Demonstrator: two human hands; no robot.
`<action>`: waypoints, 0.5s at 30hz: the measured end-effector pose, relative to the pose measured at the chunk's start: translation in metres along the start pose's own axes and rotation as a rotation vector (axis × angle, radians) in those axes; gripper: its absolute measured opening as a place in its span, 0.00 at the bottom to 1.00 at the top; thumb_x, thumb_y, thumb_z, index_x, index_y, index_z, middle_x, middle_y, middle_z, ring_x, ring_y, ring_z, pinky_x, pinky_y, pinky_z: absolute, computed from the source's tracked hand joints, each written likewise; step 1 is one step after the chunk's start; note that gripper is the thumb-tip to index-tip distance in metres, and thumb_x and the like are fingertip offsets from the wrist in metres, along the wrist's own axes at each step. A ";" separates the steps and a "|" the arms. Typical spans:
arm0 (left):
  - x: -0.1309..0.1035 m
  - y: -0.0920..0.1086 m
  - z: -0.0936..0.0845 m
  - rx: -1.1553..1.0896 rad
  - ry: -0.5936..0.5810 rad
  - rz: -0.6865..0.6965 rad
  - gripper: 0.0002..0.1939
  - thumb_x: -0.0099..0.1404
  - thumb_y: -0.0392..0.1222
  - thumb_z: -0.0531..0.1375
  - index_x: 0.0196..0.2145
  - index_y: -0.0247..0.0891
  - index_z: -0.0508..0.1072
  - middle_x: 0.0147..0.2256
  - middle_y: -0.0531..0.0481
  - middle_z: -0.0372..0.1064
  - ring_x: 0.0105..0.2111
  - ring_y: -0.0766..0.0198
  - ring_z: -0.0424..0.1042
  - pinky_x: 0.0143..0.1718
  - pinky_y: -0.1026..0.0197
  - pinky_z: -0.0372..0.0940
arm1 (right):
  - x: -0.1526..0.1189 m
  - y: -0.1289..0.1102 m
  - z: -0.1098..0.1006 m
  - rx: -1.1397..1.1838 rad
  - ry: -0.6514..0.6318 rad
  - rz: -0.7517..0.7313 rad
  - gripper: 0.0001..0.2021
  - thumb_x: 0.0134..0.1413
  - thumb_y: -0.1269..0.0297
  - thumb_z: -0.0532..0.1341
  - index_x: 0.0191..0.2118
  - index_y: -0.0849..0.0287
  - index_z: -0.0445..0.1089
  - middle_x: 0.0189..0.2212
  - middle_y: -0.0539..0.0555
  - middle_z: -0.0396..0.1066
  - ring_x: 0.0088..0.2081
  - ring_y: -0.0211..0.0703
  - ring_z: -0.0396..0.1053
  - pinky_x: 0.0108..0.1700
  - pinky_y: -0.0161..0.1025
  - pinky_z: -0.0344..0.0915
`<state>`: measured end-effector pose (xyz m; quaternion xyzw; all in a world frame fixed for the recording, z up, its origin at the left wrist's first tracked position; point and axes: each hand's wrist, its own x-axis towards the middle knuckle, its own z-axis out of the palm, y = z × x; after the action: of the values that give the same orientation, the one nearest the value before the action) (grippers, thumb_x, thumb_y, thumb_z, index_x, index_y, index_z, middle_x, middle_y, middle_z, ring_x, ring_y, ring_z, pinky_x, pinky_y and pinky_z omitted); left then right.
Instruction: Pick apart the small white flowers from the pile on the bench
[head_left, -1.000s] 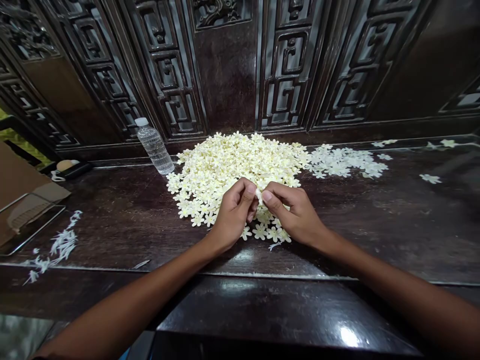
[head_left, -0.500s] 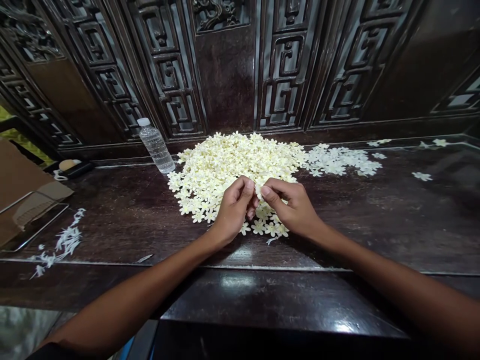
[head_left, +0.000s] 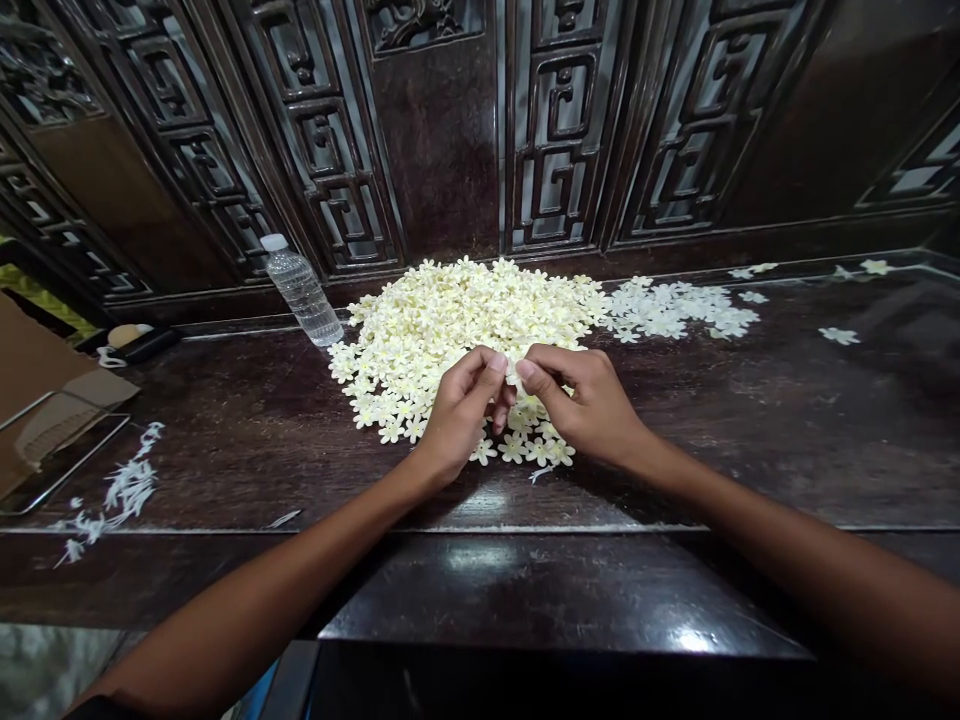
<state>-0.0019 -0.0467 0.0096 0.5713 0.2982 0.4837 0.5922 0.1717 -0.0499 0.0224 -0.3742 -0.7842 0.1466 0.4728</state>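
Over the front of a heap of pale yellow-white artificial-looking flowers (head_left: 465, 310), my two hands meet fingertip to fingertip. My left hand (head_left: 466, 405) is closed in a pinch, thumb against the forefinger, with its other fingers curled beneath. Facing it, my right hand (head_left: 589, 405) pinches with thumb and forefinger too. A small white flower (head_left: 513, 373) shows between the two sets of fingertips, mostly covered by them. Several loose flowers (head_left: 513, 447) lie on the dark wooden surface just below my hands.
A clear bottle (head_left: 301, 295) with a white cap stands left of the heap. Whiter flowers (head_left: 675, 308) spread to its right. Thin white scraps (head_left: 129, 487) lie at the left near a cardboard piece (head_left: 56, 400). A carved wooden panel (head_left: 439, 150) rises behind.
The view has shifted slightly, so the scene sits a little further left and higher. Both hands keep their pinch at nearly the same place over the heap.
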 end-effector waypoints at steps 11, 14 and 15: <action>0.001 0.000 -0.001 0.000 -0.014 0.007 0.14 0.73 0.52 0.61 0.37 0.39 0.67 0.28 0.55 0.64 0.24 0.72 0.63 0.26 0.66 0.64 | 0.003 0.000 -0.001 -0.002 -0.049 -0.003 0.22 0.75 0.53 0.53 0.27 0.55 0.55 0.21 0.45 0.53 0.23 0.35 0.52 0.29 0.38 0.50; 0.002 -0.003 -0.002 0.024 -0.004 0.013 0.16 0.73 0.55 0.61 0.36 0.40 0.66 0.26 0.57 0.62 0.23 0.72 0.61 0.25 0.67 0.62 | 0.001 0.002 0.000 -0.008 -0.081 -0.006 0.22 0.76 0.53 0.52 0.27 0.55 0.55 0.21 0.45 0.54 0.23 0.36 0.53 0.30 0.38 0.50; 0.002 -0.005 -0.002 0.045 0.007 0.018 0.17 0.73 0.56 0.61 0.36 0.40 0.66 0.25 0.57 0.61 0.22 0.72 0.60 0.25 0.67 0.61 | 0.001 0.003 0.001 -0.018 -0.095 -0.001 0.22 0.76 0.53 0.52 0.27 0.55 0.55 0.21 0.46 0.55 0.24 0.36 0.53 0.30 0.38 0.50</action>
<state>-0.0016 -0.0438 0.0054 0.5853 0.3060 0.4842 0.5739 0.1721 -0.0474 0.0208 -0.3707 -0.8073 0.1569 0.4315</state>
